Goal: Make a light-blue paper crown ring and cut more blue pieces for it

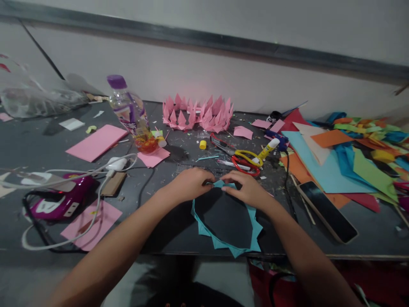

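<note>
Ring of teal folded paper point(219, 244) w/ pointed spikes is held at its far edge by both hands; rest of loop is spread on dark table point(172, 232), nearer to wearer than the grip, approx. at table's front edge. By L hand point(193, 183) the strip is pinched btwn thumb & fingertips, gap nearly nil. By R hand point(247, 189) it's pinched likewise just beside, thumb & index slightly parted w/ paper btwn; exact contact can't be told, partly hidden by fingers. Hands are set close together, fingertips near each other.

Beyond grip, slightly R: scissors point(241, 152) w/ yellow & red loops, glue stick point(268, 149) leaned up nearby. Yellow cap point(202, 145) is seen straight beyond grip, pink spiked crowns point(182, 123) farther back by wall. Far L of grip: bottle point(131, 115) w/ purple cap, tilted in view, some orange-brown contents at bottom; pink sheet point(97, 143) is laid beside it. Nearer L: magenta socket box point(64, 200), white cable looped over. R of grip: phone point(329, 211), screen dark, then pile of colored paper point(322, 164) farther out.
</note>
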Motion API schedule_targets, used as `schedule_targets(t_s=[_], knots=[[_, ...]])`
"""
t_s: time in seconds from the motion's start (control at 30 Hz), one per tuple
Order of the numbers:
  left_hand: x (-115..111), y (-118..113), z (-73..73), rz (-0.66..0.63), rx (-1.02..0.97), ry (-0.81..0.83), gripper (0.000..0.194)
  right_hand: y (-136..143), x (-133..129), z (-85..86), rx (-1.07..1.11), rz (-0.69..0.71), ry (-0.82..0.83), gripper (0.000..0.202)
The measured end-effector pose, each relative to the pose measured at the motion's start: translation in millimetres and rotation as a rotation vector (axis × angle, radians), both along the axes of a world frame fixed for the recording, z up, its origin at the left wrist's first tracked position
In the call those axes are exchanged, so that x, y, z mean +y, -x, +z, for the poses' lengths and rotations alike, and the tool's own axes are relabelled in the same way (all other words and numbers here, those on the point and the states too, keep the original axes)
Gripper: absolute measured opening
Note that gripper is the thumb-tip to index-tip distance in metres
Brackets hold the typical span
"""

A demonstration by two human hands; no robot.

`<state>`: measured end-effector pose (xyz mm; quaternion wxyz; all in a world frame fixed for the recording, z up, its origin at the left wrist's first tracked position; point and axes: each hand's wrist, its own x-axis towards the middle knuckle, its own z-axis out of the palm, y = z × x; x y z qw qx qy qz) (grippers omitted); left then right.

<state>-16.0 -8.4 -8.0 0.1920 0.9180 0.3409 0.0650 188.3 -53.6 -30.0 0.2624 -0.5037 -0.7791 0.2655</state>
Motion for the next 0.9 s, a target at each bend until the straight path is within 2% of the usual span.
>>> schedule_targets(t_s=[0.2,0.37,0.43,0.53,0.63,0.7,0.83,0.9], knots=[[-4,-1,2.5,0.038,0.015,0.053,0.022,-2,0,0.6,-0.065,0.036,-0.076,0.014],[-10,5,9.1,0.125,0.021,0.087,0.058,-5,1,1.8,-0.143,-0.074,-0.052,0.013],[-10,7,8.9,0.146,0.053,0.092,0.063,-7,2,2.3,-0.155,-0.155,-0.033,0.012],[-6,9,6.6,0.182,0.101,0.112,0.052,-8,3,3.0,-0.148,-0.249,-0.003,0.013],[-1,10,5.9,0.226,0.125,0.078,0.037,-9,4,3.7,-0.126,-0.257,0.027,0.013],[2,10,6.8,0.262,0.138,0.018,0.03,-8,3,4.4,-0.105,-0.208,0.039,0.012],[5,12,7.7,0.312,0.112,-0.093,0.029,-4,-1,6.8,-0.05,-0.071,0.112,0.013],[6,11,7.3,0.307,0.11,-0.101,0.027,-3,-2,7.8,-0.033,-0.058,0.151,0.014]])
